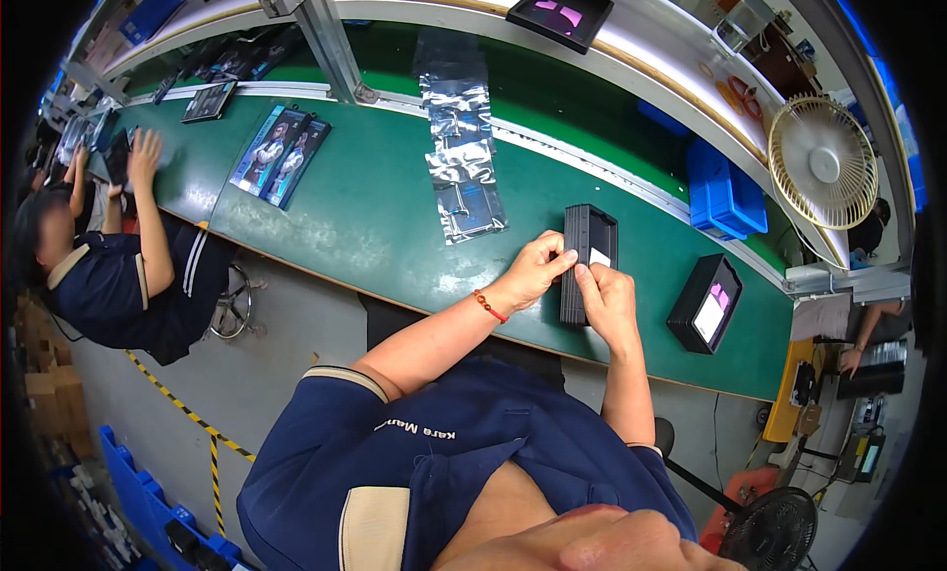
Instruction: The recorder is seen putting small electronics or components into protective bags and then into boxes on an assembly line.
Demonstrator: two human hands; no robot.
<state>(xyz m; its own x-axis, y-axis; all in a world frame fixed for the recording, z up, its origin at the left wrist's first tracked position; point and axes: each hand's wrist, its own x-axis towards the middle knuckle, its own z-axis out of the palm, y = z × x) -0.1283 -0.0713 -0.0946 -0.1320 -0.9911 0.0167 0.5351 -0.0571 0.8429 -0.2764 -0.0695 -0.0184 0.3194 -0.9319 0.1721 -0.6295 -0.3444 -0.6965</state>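
Note:
A stack of black plastic trays (575, 290) stands on the green table in front of me, a white piece lying inside the top tray. With its fingers pinched together, my left hand (536, 270) grips the stack's left edge. A red beaded bracelet (490, 307) circles that wrist. My right hand (609, 303) is closed over the near right side of the stack, its thumb on the upper rim close to the left fingertips. Some of its fingers are hidden behind the hand. To the right sits a second black tray stack (690, 320) with white and pink pieces inside.
Silvery clear bags (464, 191) lie left of the stack, and printed packages (280, 157) farther left. Blue bins (725, 191) and a fan (824, 162) stand at the right. The shelf above holds a black tray (560, 16). A co-worker (109, 265) sits at the table's left end.

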